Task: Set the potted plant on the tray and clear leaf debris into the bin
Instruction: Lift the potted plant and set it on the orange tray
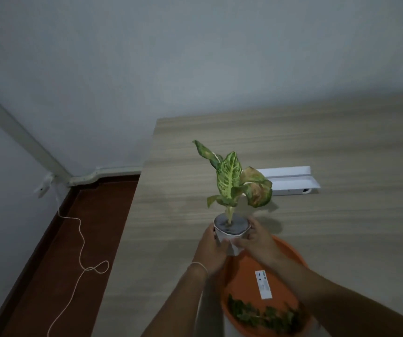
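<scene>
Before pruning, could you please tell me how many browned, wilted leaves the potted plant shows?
2: one curled browned leaf at the upper left of the stem, one drooping browned leaf on the right. Others may hide behind the green speckled leaf.

Both forearms are extended forward and drawn close together. The left hand (211, 246) is curled with the palm turned inward, a thin band worn at its wrist. The right hand (256, 242) is cupped opposite it, fingers (240, 243) bent inward toward the left hand.
</scene>
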`<state>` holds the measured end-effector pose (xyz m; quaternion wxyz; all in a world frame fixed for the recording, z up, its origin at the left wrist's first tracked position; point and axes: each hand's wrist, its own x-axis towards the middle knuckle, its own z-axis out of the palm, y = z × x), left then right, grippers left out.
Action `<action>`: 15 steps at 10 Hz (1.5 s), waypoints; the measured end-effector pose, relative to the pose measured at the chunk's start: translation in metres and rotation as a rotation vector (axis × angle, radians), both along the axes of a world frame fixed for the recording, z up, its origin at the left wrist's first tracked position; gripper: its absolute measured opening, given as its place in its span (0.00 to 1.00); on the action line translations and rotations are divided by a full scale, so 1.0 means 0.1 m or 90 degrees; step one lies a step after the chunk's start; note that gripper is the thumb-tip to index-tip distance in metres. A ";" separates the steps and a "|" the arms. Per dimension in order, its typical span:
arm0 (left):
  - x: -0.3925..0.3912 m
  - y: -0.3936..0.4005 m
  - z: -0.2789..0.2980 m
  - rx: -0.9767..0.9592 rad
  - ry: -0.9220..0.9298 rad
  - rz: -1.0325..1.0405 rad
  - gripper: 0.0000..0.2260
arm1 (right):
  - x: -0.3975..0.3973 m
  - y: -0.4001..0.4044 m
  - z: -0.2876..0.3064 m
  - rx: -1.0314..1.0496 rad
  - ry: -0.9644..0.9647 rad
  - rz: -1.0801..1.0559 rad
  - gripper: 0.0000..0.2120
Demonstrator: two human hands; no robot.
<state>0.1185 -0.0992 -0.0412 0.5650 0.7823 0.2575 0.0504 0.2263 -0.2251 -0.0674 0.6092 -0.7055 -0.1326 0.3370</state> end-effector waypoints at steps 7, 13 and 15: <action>0.01 -0.83 -0.44 0.022 0.028 0.076 0.23 | 0.31 -0.98 -0.39 -0.050 -0.115 0.172 0.48; -0.11 -1.01 -0.62 0.052 0.047 0.057 0.23 | 0.25 -1.06 -0.25 -0.068 0.190 -0.038 0.29; -0.12 -0.98 -0.56 0.056 0.050 0.029 0.20 | 0.40 -1.32 -0.79 -0.072 0.111 -0.034 0.10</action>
